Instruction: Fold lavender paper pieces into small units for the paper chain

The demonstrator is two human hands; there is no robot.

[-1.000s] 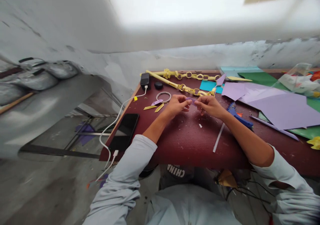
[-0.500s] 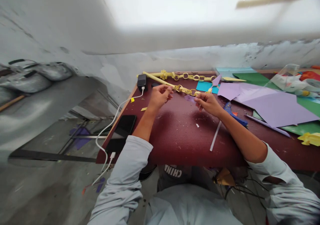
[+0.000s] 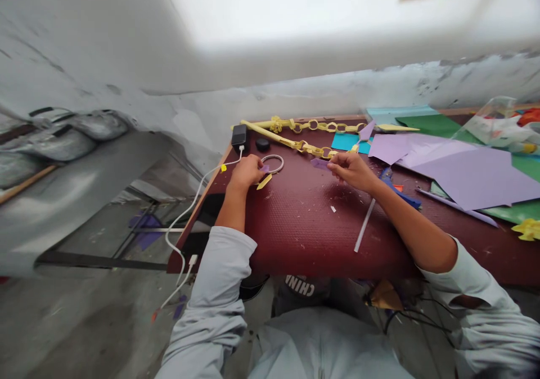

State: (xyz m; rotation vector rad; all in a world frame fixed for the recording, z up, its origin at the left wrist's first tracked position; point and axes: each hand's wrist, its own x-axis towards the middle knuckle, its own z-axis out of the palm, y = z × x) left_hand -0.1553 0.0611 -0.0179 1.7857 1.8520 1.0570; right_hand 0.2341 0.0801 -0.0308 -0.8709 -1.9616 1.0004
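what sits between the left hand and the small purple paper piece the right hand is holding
Only the thin ring lies partly between them, flat on the dark red table, just right of the left hand. The small purple paper piece is pinched in the right hand; the rest of the gap is bare tabletop.

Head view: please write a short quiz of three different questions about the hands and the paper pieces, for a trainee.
1. True or false: the right hand pinches a small purple paper piece.
2. What does the left hand rest beside? A) the clear tape ring B) the green sheet C) the plastic bag
3. Fill in: the paper chain at the far edge of the table is ____ in colour.

Key: 1 true; 2 A; 3 yellow.
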